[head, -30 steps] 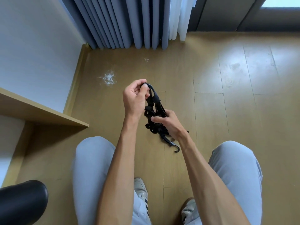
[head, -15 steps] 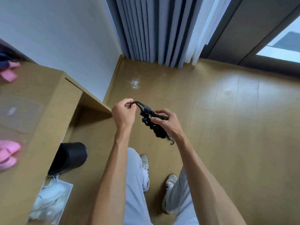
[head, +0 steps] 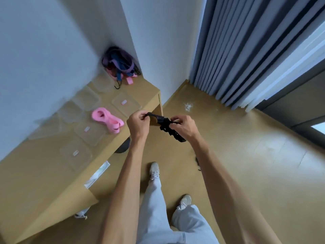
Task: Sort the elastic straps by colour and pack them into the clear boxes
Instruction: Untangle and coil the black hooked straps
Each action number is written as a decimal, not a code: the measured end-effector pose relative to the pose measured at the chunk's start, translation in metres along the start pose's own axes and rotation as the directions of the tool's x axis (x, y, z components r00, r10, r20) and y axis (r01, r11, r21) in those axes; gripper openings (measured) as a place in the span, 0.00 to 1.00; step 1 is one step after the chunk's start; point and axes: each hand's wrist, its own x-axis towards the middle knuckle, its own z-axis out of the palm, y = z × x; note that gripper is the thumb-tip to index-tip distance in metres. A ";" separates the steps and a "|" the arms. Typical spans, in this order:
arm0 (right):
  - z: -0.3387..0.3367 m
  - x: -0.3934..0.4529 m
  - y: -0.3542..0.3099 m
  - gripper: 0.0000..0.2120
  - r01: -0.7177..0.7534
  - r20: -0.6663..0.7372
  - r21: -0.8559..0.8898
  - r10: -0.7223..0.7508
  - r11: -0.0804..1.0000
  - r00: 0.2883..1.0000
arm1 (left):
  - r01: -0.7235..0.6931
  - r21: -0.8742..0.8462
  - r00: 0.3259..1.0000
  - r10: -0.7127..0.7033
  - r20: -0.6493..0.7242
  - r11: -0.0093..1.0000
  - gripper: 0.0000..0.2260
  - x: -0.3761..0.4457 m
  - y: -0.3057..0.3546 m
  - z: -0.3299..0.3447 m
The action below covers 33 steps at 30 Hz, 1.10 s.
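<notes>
Wooden flooring fills the right of the scene, with grey curtains (head: 246, 50) at the far side and a low bench (head: 44, 173) along the left wall. Both hands hold a black strap (head: 167, 125) in the air just past the bench's right edge. The left hand (head: 138, 123) pinches one end in curled fingers; the right hand (head: 184, 126) grips the bunched part. It looks light, limp and springy, so it is best held by the bundle. Clear boxes (head: 88, 101), a pink strap (head: 107, 121) and a mixed pile of straps (head: 119, 65) lie on the bench.
</notes>
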 end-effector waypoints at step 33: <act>0.239 0.225 -0.140 0.13 0.010 0.260 -0.567 0.168 0.824 0.951 | 0.357 -0.076 0.886 -0.363 -0.289 0.931 0.12 0.220 -0.102 -0.144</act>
